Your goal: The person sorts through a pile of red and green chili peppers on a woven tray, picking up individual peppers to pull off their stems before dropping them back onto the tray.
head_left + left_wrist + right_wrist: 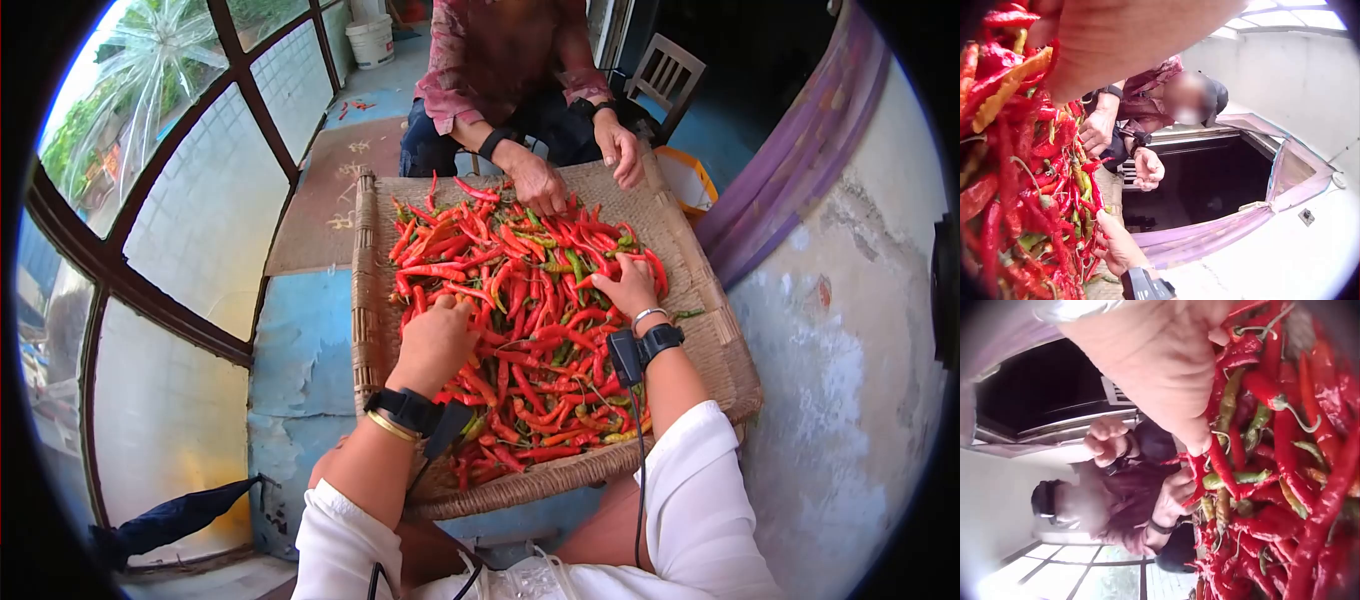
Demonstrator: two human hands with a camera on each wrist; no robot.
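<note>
A large heap of chili peppers (530,330), mostly red with some green and orange ones, lies on a woven tray (700,300) in front of me. My left hand (435,345) reaches over the heap's left side, knuckles up, fingertips among the peppers and mostly hidden. At the right edge of the pile, my right hand (632,287) spreads its thumb and fingers, touching peppers. A red chili (1198,475) is right at one of its fingertips in the right wrist view. I cannot tell whether my left hand holds a pepper.
Across the tray sits a person (510,80), one hand (540,185) at the heap's far edge, the other (620,150) raised beside it. A yellow-rimmed container (690,180) stands beyond the tray's right. Windows line the left; a wall (830,330) and purple curtain (800,150) flank the right.
</note>
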